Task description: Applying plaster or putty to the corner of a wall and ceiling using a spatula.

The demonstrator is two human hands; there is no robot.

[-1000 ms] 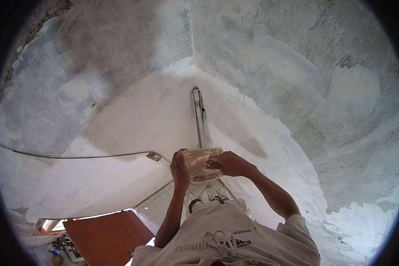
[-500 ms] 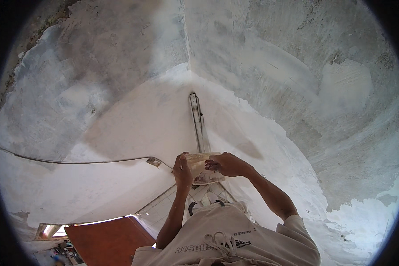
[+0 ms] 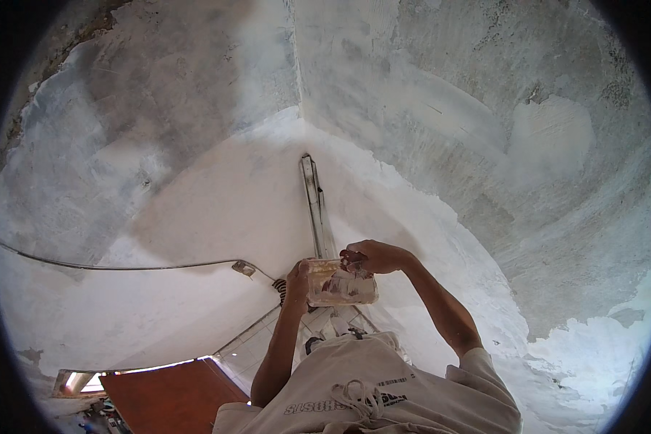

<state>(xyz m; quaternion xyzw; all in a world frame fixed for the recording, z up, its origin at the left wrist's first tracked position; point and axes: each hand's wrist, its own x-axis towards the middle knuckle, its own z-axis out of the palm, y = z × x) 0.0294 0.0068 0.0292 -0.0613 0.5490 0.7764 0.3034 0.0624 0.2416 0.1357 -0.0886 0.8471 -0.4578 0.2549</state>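
Observation:
A shallow rectangular plastic tub (image 3: 325, 295), smeared with whitish paste, is tilted so its inside shows. My left hand (image 3: 296, 284) is closed around the tub's left side. At the upper right rim, my right hand (image 3: 375, 257) is closed on what looks like a putty knife (image 3: 355, 265). Its dark reddish handle shows by the fingers, while the blade is hard to separate from the smears in the tub. Both hands are in front of my torso, close to the wall corner.
Two plastered walls (image 3: 427, 159) meet at a corner, patched white and grey. A vertical conduit strip (image 3: 313, 192) runs down that corner. Along the left wall, a cable (image 3: 137, 267) leads to a small box (image 3: 244, 268). A reddish-brown panel (image 3: 170, 398) stands at lower left, near tiles (image 3: 257, 340).
The tub has tipped, showing more of its smeared inside, and sits slightly lower. My right hand has moved to the tub's upper right rim. The view has shifted a little.

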